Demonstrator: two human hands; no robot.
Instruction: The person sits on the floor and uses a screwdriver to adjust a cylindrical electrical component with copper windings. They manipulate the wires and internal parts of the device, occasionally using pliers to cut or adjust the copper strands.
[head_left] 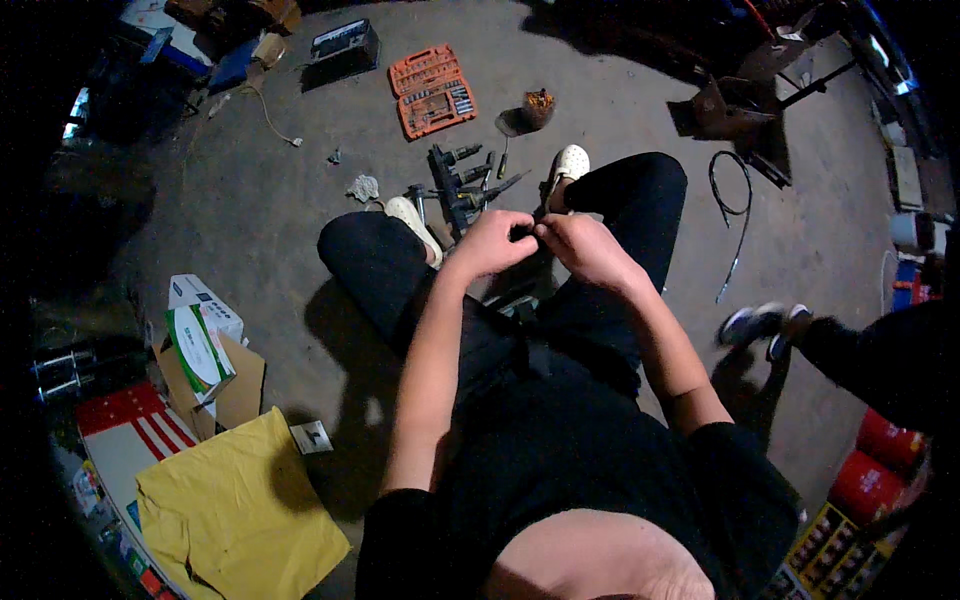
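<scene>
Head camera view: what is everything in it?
Socket set case: 1, orange, top centre
Battery-like box: 1, black, upper left
Container: 1, orange contents, beside the case
Metal parts: several, dark, upper centre
Crumpled wad: 1, whitish, left of them
Cable: 1, black, right
Cartons: at least 3, white, green, brown, left
Sheet: 1, yellow, lower left
Cylinders: 2, red, lower right
Another person's shoes: 2, dark and white, right
Rim clutter: uncounted, mostly too dark
Clogs: 2, cream, wearer's feet
Trousers: 1 pair, black, centre
Shirt: 1, black, bottom
Left hand: 1, bare, centre
Right hand: 1, bare, centre

Matt floor, plastic tool case
</scene>
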